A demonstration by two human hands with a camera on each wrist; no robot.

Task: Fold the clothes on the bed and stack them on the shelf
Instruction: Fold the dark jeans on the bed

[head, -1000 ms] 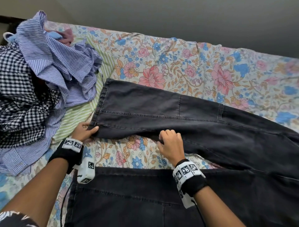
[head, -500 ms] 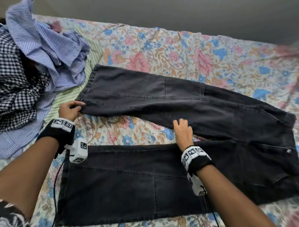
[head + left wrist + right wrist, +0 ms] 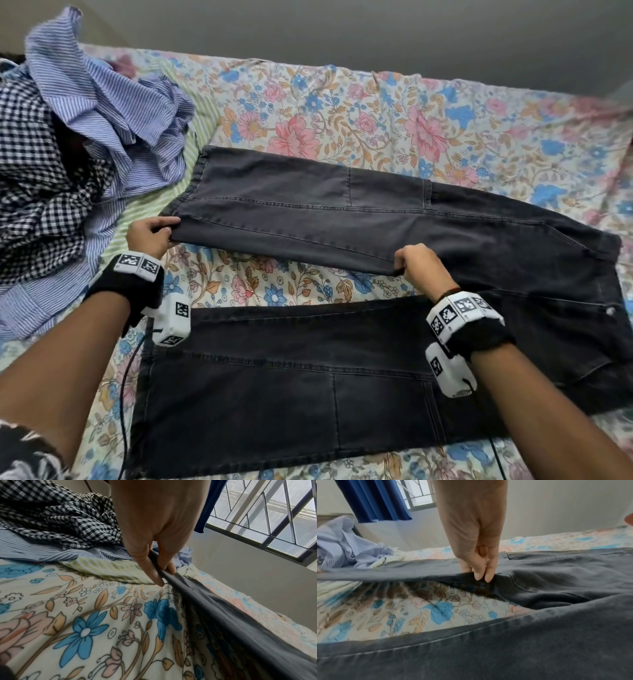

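Since a second ago the right hand point(image 3: 423, 270) has slid along the far leg's near edge toward the waist, and that edge now lifts off the bed point(image 3: 376, 113); the left hand point(image 3: 150, 236) stays at the hem corner.

Both hands show mostly their backs in the head view, so the fingertips are hidden there. The jeans point(image 3: 308, 212) are cut off at the right edge of the picture, and the near leg runs under both forearms. The shelf is nowhere in view.

From the left wrist, the left fingers point(image 3: 149, 566) are together and clamped on the dark hem, thumb on one side and fingers on the other. From the right wrist, the right fingers point(image 3: 478, 573) are curled together, pinching a fold of the jeans' inner edge, with shadow beneath the raised cloth.

The jeans lie spread across the bed, legs apart, floral sheet showing between them. A heap of shirts point(image 3: 78, 137), striped over checked, sits at the left just beside the far hem. A blue curtain point(image 3: 373, 500) hangs by a barred window point(image 3: 274, 513) behind.
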